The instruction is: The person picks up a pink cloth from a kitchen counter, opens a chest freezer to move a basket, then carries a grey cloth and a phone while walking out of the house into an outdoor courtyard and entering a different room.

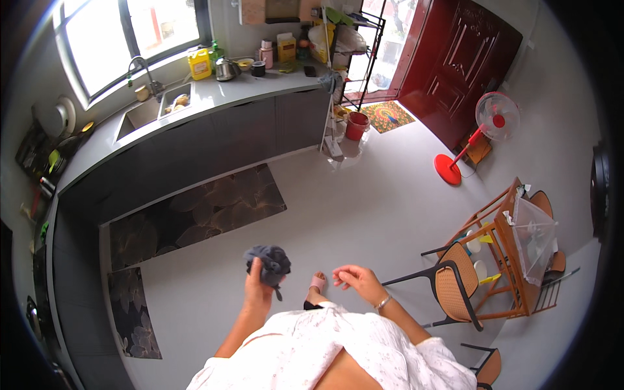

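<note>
A crumpled dark grey cloth (271, 263) is bunched up in my left hand (258, 287), with the thumb pressed on its near side and a short end hanging below. To the right, my right hand (358, 282) is held in the air with its fingers loosely curled and apart, holding nothing; a bracelet circles that wrist. Between and below the hands shows a foot in a pink sandal (318, 282) on the pale floor.
Dark patterned mats (209, 209) lie along the grey cabinets (234, 131). A counter with a sink (141, 117) runs under the window. At right are a wooden table (512, 243), a chair (456, 282) and a red fan (447, 169). A red bucket (357, 126) stands near the doormat (388, 117).
</note>
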The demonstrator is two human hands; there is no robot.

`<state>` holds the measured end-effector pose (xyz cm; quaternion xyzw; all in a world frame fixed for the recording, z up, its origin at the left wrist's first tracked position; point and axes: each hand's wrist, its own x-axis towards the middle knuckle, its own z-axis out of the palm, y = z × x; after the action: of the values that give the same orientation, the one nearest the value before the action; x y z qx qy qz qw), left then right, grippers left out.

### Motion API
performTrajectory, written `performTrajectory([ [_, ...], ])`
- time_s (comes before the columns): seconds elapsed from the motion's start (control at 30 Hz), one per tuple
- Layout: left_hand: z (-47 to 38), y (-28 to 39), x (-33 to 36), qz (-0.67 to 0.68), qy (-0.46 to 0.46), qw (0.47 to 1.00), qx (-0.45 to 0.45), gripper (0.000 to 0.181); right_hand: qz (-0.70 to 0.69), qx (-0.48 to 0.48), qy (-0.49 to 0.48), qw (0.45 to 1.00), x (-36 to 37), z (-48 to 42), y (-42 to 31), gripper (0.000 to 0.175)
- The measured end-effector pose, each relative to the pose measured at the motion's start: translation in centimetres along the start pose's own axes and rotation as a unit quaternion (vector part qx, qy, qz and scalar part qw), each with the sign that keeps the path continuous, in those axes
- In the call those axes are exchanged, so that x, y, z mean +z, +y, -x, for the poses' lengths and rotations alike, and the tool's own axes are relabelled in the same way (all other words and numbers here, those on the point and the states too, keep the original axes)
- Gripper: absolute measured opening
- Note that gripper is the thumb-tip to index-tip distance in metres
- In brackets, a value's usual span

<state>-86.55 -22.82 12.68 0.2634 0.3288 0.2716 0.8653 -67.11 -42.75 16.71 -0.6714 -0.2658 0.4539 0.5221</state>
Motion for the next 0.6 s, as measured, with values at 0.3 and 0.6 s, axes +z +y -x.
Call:
performTrajectory([
  [0.3, -14.3, 3.1, 9.9, 0.115, 0.091, 0.987, 0.061, 0.055, 0.041, 0.01, -0.06, 0.997, -10.4, -17.6, -4.8, 0.025],
  [0.6, -28.7, 5.3, 9.0, 0.154, 0.167, 0.966, 0.126, 0.036, 0.175, -0.119, -0.148, 0.966, -13.3, -32.8, -9.9, 0.024],
])
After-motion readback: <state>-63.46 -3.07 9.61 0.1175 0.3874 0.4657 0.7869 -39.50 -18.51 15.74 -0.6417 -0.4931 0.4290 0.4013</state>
